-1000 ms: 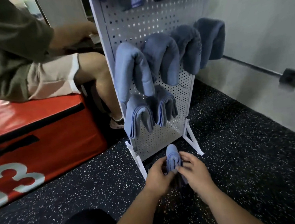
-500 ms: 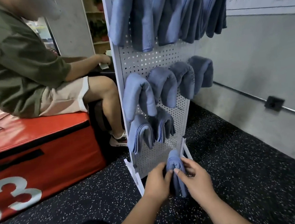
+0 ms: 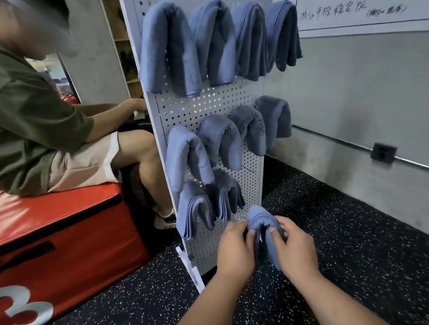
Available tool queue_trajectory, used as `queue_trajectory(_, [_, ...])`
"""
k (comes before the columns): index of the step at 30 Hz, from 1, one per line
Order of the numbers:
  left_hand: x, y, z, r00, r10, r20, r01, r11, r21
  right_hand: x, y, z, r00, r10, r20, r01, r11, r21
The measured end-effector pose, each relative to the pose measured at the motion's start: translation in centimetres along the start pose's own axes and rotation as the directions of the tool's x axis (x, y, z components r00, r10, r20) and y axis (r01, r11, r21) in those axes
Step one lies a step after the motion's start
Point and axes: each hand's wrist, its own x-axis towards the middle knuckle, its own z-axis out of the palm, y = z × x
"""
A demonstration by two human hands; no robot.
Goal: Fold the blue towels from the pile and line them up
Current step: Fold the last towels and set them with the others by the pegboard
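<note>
A folded blue towel (image 3: 261, 220) is held up against the lower right of a white pegboard rack (image 3: 218, 102). My left hand (image 3: 235, 251) pinches its left side and my right hand (image 3: 294, 246) pinches its right side. On the rack hang several folded blue towels in rows: a top row (image 3: 213, 43), a middle row (image 3: 229, 137), and two in the bottom row (image 3: 207, 207), just left of the towel I hold.
A person in a green shirt and light shorts (image 3: 23, 122) sits on a red padded box (image 3: 46, 241) left of the rack. A grey wall (image 3: 372, 112) with a conduit and whiteboard stands right. The floor (image 3: 357, 240) is black speckled rubber.
The view has tilted up, bringing the top towel row into sight. My hands raised the folded towel from near the rack's foot to the bottom row's height.
</note>
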Motion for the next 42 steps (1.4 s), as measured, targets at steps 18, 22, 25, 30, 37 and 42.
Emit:
queue_trajectory(18, [8.9, 7.4, 2.1, 0.916, 0.081, -0.393, -0.019, 0.987, 0.159, 13.0, -3.7, -1.8, 0.987, -0.141, -0.072, 0.147, 0.986, 0.086])
queue_trajectory(22, [10.2, 7.0, 3.1, 0.902, 0.058, -0.428, 0.015, 0.986, 0.167, 14.8, -3.6, -0.4, 0.99, -0.135, -0.051, 0.138, 0.987, 0.082])
queue_trajectory(25, [11.2, 6.8, 3.7, 0.89, 0.039, -0.454, 0.036, 0.987, 0.155, 16.0, -3.7, 0.4, 0.99, -0.131, -0.052, 0.136, 0.986, 0.094])
queue_trajectory(30, [12.3, 6.8, 4.5, 0.885, -0.017, -0.466, 0.082, 0.989, 0.12, 17.7, -3.3, 2.0, 0.993, -0.11, -0.035, 0.112, 0.99, 0.087])
queue_trajectory(37, [13.0, 5.9, 5.6, 0.891, -0.109, -0.44, 0.17, 0.98, 0.1, 18.6, -1.4, 4.6, 0.995, -0.102, -0.002, 0.103, 0.994, 0.022])
queue_trajectory(42, [13.7, 5.1, 6.1, 0.862, -0.134, -0.489, 0.158, 0.987, 0.007, 19.0, -0.5, 5.8, 0.995, -0.103, 0.01, 0.102, 0.995, 0.014])
